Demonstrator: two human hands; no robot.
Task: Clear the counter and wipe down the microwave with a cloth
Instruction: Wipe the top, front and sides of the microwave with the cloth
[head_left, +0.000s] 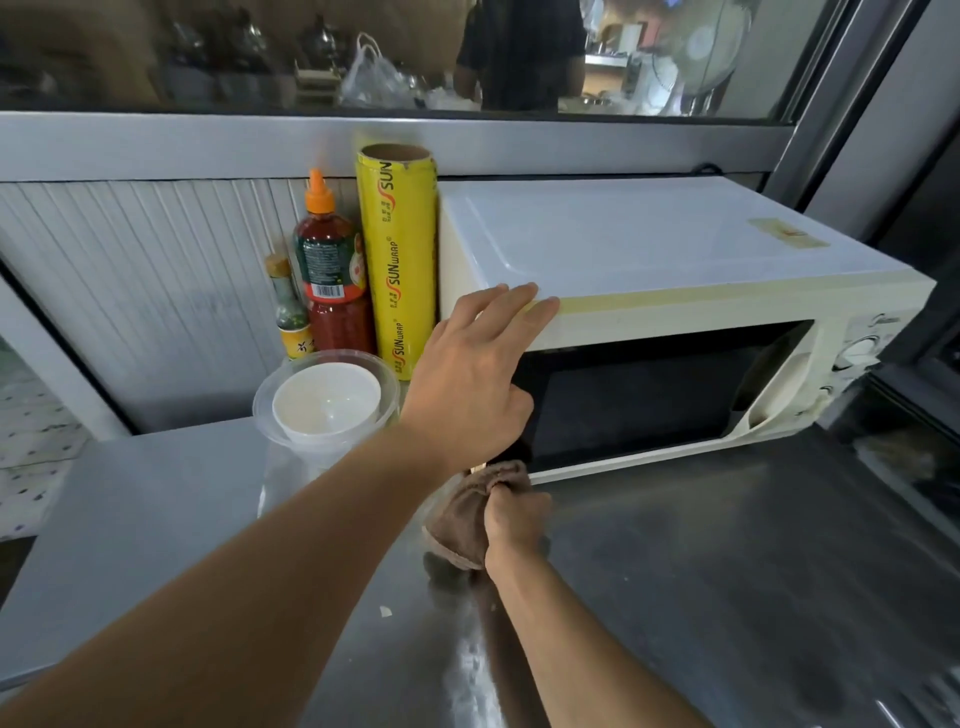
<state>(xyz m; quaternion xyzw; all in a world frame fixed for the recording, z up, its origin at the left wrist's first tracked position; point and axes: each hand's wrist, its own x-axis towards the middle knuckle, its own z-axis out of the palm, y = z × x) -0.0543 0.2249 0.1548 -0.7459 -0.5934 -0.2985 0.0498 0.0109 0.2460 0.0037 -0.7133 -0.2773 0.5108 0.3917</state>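
A cream-white microwave (675, 249) with a dark door window stands on the steel counter (727, 545). My left hand (472, 379) rests flat against its top front left corner, fingers spread over the edge and holding nothing. Below it, my right hand (514, 525) is closed on a bunched brown cloth (462, 514), pressed at the microwave's lower left front corner just above the counter.
Left of the microwave stand a yellow cling-wrap roll (402, 260), a red sauce bottle with an orange cap (332, 270) and a small bottle (291, 312). In front of them stands a clear plastic container holding a white bowl (327, 400). A person stands behind the window.
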